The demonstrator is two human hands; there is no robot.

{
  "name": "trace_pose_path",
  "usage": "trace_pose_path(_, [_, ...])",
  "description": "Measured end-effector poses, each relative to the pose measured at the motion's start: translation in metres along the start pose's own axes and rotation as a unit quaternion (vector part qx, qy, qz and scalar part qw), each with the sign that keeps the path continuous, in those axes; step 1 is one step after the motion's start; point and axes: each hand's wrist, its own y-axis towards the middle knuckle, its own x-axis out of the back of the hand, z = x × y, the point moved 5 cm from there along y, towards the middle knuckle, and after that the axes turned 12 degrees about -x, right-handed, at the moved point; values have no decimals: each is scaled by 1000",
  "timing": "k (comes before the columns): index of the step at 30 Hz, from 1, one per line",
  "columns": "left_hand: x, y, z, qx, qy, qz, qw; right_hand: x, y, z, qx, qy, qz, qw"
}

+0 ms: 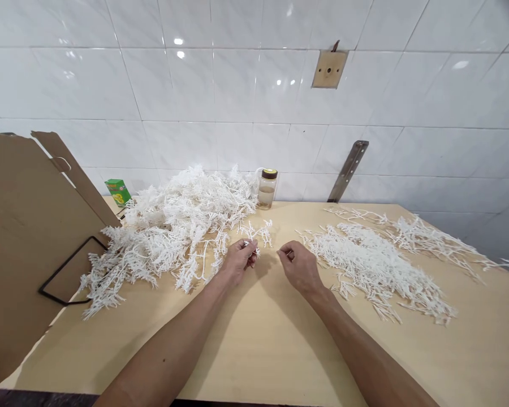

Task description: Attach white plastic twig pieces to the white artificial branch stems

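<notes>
My left hand (238, 260) is closed with thumb and fingers pinched on a white plastic sprig (254, 230), whose branched end spreads out beyond the fingertips. A short gap to the right, my right hand (299, 265) is closed in a pinch; whether something small sits between its fingertips is hidden. Left of my hands rises a large tangled heap of white branching sprigs (182, 209). Beside my right hand lies a flatter pile of small white pieces (373, 268). Thin white stems (435, 240) lie loosely behind that pile, on the right.
A jar with a dark lid (267, 192) stands by the tiled wall, and a green box (117, 192) is at the back left. Cardboard (25, 243) stands upright on the left, next to a black wire frame (63, 304). A metal bracket (348, 172) leans at the back.
</notes>
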Motion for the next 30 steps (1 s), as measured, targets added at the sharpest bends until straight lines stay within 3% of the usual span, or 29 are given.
trace_pose_path(2, [0, 0, 1, 6, -6, -2, 1000, 11, 6, -11, -16, -43, -59, 997])
trace_pose_path(4, [-2, 0, 1, 8, -4, 1, 1000, 16, 7, -13, -31, -36, -65, 997])
trace_pose_path(7, [-4, -3, -2, -3, 15, 9, 1000, 1, 1, -3, -102, 64, 71, 990])
trace_pose_path(9, [-6, -5, -4, -18, 35, 14, 999, -16, -9, 9, -156, 148, 190, 958])
trace_pose_path(12, [-8, -8, -5, -34, 61, 14, 997, -29, -21, 24, -191, 218, 267, 919])
trace_pose_path(19, [-12, -11, -8, -37, 85, 2, 996, -31, -20, 16, -209, 247, 250, 913])
trace_pose_path(26, [-15, -15, -10, -32, 104, 18, 994, -28, -19, 18, -182, 269, 277, 904])
trace_pose_path(30, [-17, -16, -7, -33, 108, 15, 994, -27, -17, 18, -139, 227, 269, 926])
